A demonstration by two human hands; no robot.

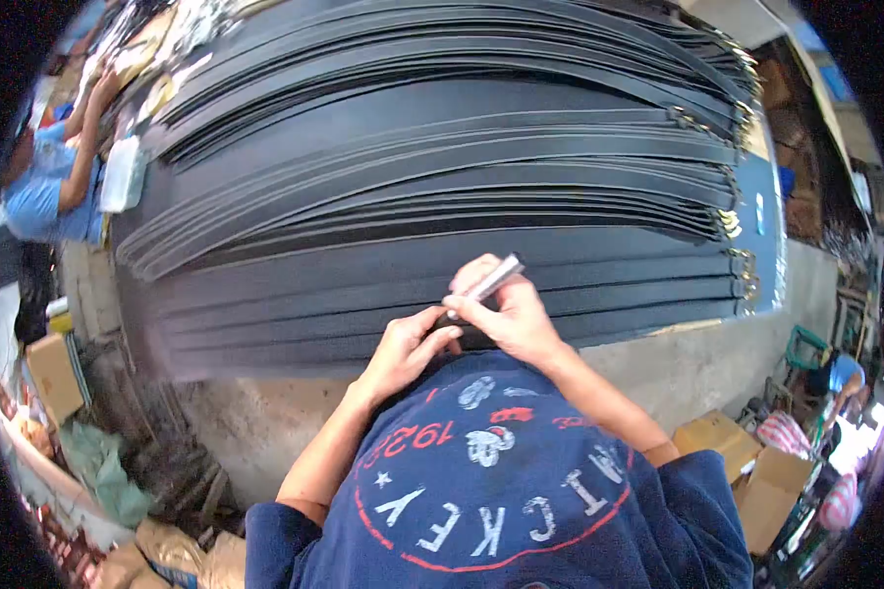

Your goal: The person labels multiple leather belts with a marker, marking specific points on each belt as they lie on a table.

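Close to my body at the table's near edge, my right hand (501, 309) grips a silver pen-like tool (494, 279), its tip pointing down and left. My left hand (410, 344) is just left of it, thumb and fingers pinched on a dark strap (473, 337) near the tool's tip. Long black straps (363, 306) lie side by side on the table under and beyond my hands. Further back, bundles of black straps (442, 147) curve across it, with gold-coloured buckles (730, 224) at their right ends.
At the far left a person in a blue shirt (54, 187) works beside a clear plastic container (124, 175). Open cardboard boxes (771, 496) stand on the floor at right. Another box (55, 378) and a green sack (108, 471) are at left.
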